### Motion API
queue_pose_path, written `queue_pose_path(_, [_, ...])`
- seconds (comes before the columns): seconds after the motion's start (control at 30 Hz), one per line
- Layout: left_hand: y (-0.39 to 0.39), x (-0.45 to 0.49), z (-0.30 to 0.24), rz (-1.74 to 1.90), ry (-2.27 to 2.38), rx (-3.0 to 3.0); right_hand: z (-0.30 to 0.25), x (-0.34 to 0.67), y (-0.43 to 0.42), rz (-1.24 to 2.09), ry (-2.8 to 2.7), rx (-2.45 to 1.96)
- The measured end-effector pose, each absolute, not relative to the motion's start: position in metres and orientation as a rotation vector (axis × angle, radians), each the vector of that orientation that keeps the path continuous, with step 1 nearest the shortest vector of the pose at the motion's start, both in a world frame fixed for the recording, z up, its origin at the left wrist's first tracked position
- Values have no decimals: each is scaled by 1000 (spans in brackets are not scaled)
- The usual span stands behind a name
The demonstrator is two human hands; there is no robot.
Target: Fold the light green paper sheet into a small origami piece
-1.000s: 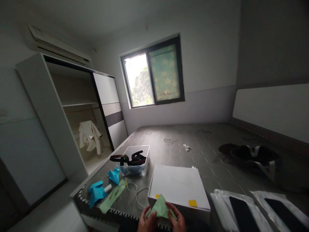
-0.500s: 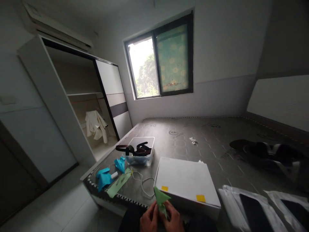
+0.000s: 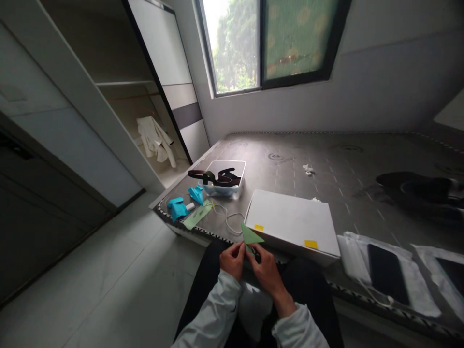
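Observation:
A piece of folded green paper [image 3: 252, 235] stands up between my two hands, its upper part forming a pointed triangle. My left hand [image 3: 233, 260] pinches its lower left edge with thumb and forefinger. From the right, my right hand [image 3: 264, 268] grips the lower part, fingers curled round it. The paper's lower end is mostly hidden by my fingers. Just beyond the paper lies a white box [image 3: 292, 220] with a yellow sticky patch [image 3: 311, 244] on its near side.
On the mattress [image 3: 275, 176] stand a clear plastic tub [image 3: 232, 191] with dark straps, crumpled blue paper [image 3: 177, 209], a green strip [image 3: 198, 215] and a white cord [image 3: 228, 222]. Plastic-wrapped dark phones [image 3: 387, 273] lie at right. A wardrobe [image 3: 159, 43] stands at left.
My view has tilted down, so my forearms and lap now show. Both hands keep hold of the green paper, whose triangular point now appears flatter and wider.

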State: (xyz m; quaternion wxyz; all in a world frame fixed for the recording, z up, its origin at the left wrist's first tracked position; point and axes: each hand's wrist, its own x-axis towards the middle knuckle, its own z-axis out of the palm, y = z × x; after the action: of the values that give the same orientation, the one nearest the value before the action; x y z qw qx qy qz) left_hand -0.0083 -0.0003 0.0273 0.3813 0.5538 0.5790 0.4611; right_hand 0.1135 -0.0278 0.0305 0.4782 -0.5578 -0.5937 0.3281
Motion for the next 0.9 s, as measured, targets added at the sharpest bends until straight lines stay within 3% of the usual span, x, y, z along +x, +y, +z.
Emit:
queue_pose_path(0.33, [-3, -3, 27, 1104, 1539, 1585, 31, 113, -29, 881, -1196, -1452])
queue_pose_path(0.9, [-8, 2, 37, 1157, 1433, 1566, 26, 118, -24, 882, -1309, -1476])
